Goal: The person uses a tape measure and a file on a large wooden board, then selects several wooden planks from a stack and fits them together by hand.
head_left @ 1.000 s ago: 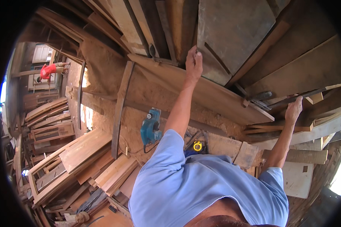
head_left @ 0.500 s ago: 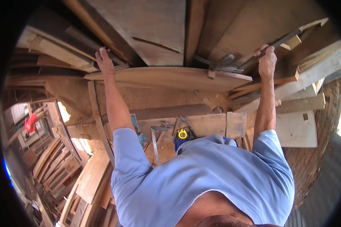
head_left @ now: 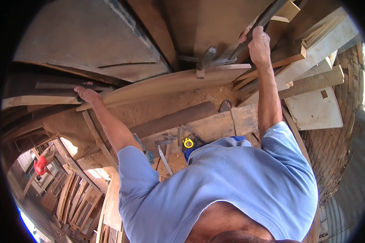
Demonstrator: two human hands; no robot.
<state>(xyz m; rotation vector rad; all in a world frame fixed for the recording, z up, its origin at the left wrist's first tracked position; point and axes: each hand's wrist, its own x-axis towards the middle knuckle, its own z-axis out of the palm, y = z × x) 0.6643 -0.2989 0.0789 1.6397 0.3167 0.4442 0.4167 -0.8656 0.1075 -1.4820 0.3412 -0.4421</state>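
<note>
My right hand (head_left: 258, 46), raised at the upper right, is closed around a long dark bar (head_left: 267, 16) that slants up out of view. Off to the left, my left hand (head_left: 88, 96) grips a dark strip (head_left: 52, 85) beside the left end of a curved wooden board (head_left: 158, 85). Its far fingers are partly hidden. That board stands on edge between my arms, and a metal clamp (head_left: 209, 56) with a small wooden block sits near its right end. Behind it lean wide flat panels (head_left: 89, 44).
Below my chest, a plank (head_left: 207, 127) bears a yellow tape measure (head_left: 188, 142) and a metal square (head_left: 164, 158). Stacked lumber (head_left: 312, 56) fills the right; curved wooden pieces (head_left: 75, 198) lie lower left. A person in red (head_left: 40, 165) is farther off at left.
My view has turned, so the panels and board appear tilted. My left hand now appears lower and farther left; my right hand appears higher and farther left, still on the bar.
</note>
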